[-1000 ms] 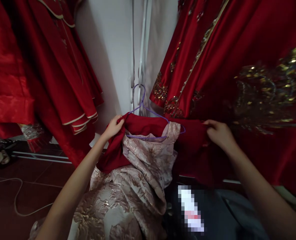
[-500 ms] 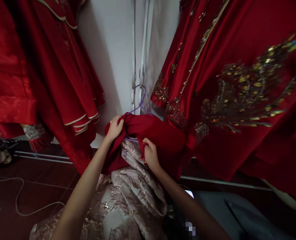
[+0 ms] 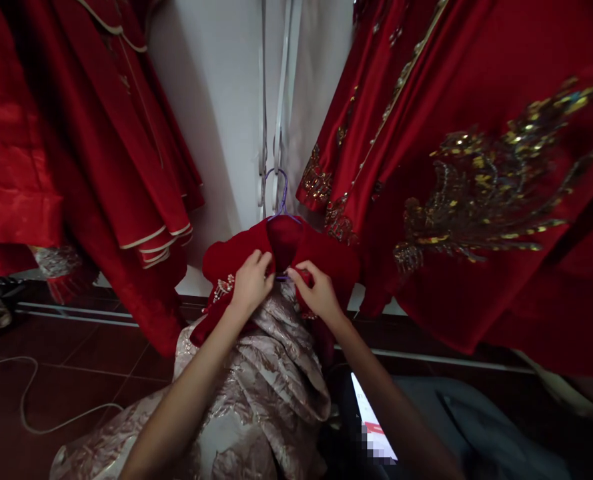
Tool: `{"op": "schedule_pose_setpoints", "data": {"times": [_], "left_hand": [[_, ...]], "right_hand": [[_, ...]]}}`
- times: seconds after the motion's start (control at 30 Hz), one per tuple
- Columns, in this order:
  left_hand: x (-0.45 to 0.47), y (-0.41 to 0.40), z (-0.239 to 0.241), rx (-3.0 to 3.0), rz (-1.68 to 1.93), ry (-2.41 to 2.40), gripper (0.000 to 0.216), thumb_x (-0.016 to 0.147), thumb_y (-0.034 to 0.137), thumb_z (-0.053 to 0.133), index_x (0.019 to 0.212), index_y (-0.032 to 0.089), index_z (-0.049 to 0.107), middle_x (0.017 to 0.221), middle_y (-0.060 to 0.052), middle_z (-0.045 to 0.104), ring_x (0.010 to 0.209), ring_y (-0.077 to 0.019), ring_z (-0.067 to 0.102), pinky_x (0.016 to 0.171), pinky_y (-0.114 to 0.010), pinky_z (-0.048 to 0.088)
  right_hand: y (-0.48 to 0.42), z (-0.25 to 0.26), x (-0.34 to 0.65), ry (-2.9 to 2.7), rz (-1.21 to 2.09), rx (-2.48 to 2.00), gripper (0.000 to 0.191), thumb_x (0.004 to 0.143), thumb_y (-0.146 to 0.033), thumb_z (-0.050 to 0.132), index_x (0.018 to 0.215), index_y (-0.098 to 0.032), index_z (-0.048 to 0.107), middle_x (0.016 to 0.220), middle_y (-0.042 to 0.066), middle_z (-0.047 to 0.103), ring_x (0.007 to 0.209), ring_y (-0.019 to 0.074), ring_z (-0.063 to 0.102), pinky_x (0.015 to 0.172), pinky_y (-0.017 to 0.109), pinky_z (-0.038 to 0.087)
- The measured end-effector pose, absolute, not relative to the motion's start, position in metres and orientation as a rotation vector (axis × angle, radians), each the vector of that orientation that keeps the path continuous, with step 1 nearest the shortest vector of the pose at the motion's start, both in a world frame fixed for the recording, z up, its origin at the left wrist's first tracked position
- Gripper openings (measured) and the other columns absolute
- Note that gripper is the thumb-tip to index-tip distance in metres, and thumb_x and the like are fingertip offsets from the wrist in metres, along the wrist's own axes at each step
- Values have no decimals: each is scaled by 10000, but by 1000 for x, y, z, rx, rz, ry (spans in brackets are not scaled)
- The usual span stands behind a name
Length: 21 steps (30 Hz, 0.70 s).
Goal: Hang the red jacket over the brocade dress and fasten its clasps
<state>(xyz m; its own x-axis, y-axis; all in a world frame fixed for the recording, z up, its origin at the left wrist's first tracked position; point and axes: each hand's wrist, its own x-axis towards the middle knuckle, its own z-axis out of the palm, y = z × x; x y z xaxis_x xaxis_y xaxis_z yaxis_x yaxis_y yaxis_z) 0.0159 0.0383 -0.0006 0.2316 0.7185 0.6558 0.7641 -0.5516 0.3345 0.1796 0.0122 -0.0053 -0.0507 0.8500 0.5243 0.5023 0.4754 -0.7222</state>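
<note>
A small red jacket (image 3: 321, 257) hangs on a purple wire hanger (image 3: 282, 193), over a pale pink and gold brocade dress (image 3: 266, 393). My left hand (image 3: 250, 285) is closed on the jacket's left front edge, beside a small beaded ornament (image 3: 222, 288). My right hand (image 3: 317, 292) pinches the right front edge. Both edges meet at the middle of the chest, just below the collar. The hanger's hook catches on white rails (image 3: 276, 100) against the wall.
Red garments (image 3: 101, 133) hang at the left. A red robe with gold embroidery (image 3: 476, 180) hangs at the right. A white cable (image 3: 31, 393) lies on the dark red floor. A lit phone screen (image 3: 371, 427) shows below my right arm.
My right hand came in from the far right sleeve to the jacket's front. My left hand shifted from the shoulder to the front edge. The jacket's two sides are now drawn together.
</note>
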Motion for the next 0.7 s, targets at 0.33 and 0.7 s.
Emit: {"op": "schedule_pose_setpoints", "data": {"times": [0.33, 0.7], "left_hand": [[16, 16, -12, -2592, -1714, -1565, 284, 695, 120, 541, 940, 230, 446, 885, -22, 553, 789, -163, 553, 736, -289, 432], [25, 14, -33, -2263, -2236, -1618, 190, 733, 264, 625, 869, 174, 529, 839, -23, 606, 809, -145, 582, 779, -275, 439]], "right_hand": [[14, -14, 163, -1590, 557, -972, 217, 835, -429, 473, 896, -220, 480, 864, 35, 577, 827, 172, 562, 774, 283, 451], [8, -30, 170, -1506, 741, -873, 239, 863, -391, 475, 1025, -223, 523, 939, 45, 585, 862, 149, 569, 668, 240, 480]]}}
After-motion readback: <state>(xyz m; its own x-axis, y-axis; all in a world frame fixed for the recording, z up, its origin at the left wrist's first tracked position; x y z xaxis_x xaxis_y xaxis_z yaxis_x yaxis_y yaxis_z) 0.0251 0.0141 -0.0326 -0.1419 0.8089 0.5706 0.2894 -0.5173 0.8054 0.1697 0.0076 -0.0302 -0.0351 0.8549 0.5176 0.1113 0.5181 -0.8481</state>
